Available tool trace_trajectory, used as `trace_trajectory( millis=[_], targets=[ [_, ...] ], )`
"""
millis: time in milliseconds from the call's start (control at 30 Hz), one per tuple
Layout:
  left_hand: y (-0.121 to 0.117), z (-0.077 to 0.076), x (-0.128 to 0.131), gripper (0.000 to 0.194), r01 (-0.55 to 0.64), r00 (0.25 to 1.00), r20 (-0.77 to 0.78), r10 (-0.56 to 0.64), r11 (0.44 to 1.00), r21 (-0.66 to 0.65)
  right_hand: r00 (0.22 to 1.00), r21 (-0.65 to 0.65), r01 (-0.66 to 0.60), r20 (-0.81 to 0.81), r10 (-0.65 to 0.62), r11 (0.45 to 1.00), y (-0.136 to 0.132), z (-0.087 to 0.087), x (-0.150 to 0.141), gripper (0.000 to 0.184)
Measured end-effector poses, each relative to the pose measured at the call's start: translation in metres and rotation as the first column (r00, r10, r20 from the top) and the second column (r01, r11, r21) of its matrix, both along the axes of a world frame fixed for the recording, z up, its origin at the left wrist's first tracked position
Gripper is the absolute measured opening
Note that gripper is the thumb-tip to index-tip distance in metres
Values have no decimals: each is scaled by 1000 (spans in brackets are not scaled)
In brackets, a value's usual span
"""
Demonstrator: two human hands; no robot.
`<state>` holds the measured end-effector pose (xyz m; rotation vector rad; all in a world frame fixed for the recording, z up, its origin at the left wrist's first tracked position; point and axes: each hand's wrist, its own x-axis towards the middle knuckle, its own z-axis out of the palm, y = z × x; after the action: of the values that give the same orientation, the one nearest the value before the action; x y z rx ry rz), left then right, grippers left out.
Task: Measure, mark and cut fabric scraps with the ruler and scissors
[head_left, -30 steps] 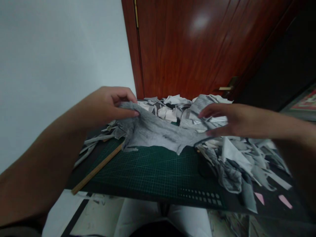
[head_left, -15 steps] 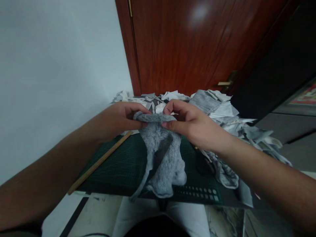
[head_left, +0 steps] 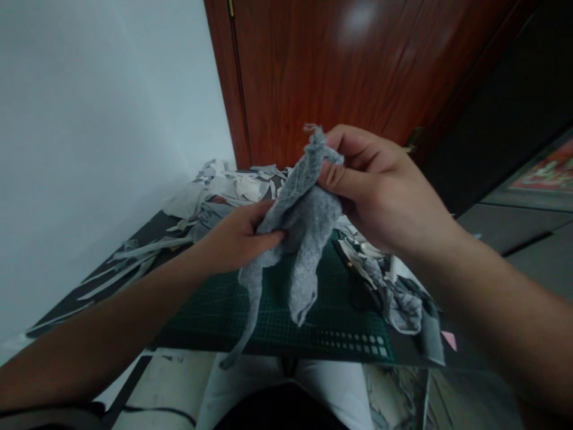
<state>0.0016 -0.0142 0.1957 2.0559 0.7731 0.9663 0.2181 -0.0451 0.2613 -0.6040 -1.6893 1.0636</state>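
Note:
A piece of fuzzy grey fabric [head_left: 308, 230] hangs between my two hands above a green cutting mat [head_left: 277, 310]. My left hand [head_left: 244, 236] pinches its folded edge between thumb and fingers, lower down. Higher and to the right, my right hand [head_left: 369, 179] grips the frayed end of the same edge. One narrow strip of the fabric dangles toward the table's front edge, and a wider flap hangs in the middle. The fingertips of both hands are partly hidden by the cloth.
Heaps of grey and white fabric scraps [head_left: 224, 185] lie along the back of the dark table [head_left: 147, 233]. Black scissors [head_left: 353, 269] and more scraps [head_left: 403, 310] are at the right. A pink piece [head_left: 449, 340] lies near the front right. Behind stands a wooden door [head_left: 322, 77].
My right hand has risen, lifting its end of the fabric so that the level edge now slants. The wooden stick seen at the left before is out of sight.

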Motion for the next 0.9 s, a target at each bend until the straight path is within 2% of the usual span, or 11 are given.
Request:
trace_trajectory(
  millis=[100, 167, 267, 333, 433, 567, 633, 700, 767, 833, 900],
  targets=[
    [10, -8, -20, 14, -205, 976, -45, 212, 970, 129, 991, -7, 94, -98, -94, 996, 3, 2, 12, 12],
    [17, -6, -37, 14, -335, 930, -73, 360, 913, 233, 967, -9, 214, -137, -213, 977, 6, 2, 22, 13],
    [24, -1, -59, 19, -461, 842, -115, 527, 814, 353, 888, -25, 424, -183, -421, 905, 11, -1, 38, 17],
    [26, 1, -68, 16, -516, 808, -103, 580, 781, 353, 831, -39, 522, -200, -518, 852, 13, -4, 46, 21],
    [24, 5, -71, 8, -556, 794, -92, 601, 779, 289, 761, -39, 609, -250, -598, 792, 17, -8, 55, 21],
    [22, 12, -74, 16, -635, 761, 10, 648, 742, 217, 713, -117, 648, -253, -654, 752, 23, -15, 71, 15],
    [23, 13, -78, 17, -595, 796, -38, 605, 791, 142, 745, -198, 623, -142, -652, 756, 28, -22, 79, 10],
    [23, 10, -81, 22, -461, 880, -115, 461, 887, 30, 775, -282, 581, -94, -625, 764, 32, -30, 82, 5],
    [21, 4, -78, 24, -301, 946, -147, 290, 952, -55, 812, -377, 519, -64, -581, 767, 33, -40, 78, 7],
    [18, -6, -66, 19, -193, 973, -155, 172, 972, -132, 845, -428, 486, 9, -535, 762, 30, -53, 65, 16],
    [14, -20, -46, 15, -165, 980, -146, 135, 961, -220, 894, -354, 446, 130, -429, 822, 25, -72, 45, 28]
  ],
)
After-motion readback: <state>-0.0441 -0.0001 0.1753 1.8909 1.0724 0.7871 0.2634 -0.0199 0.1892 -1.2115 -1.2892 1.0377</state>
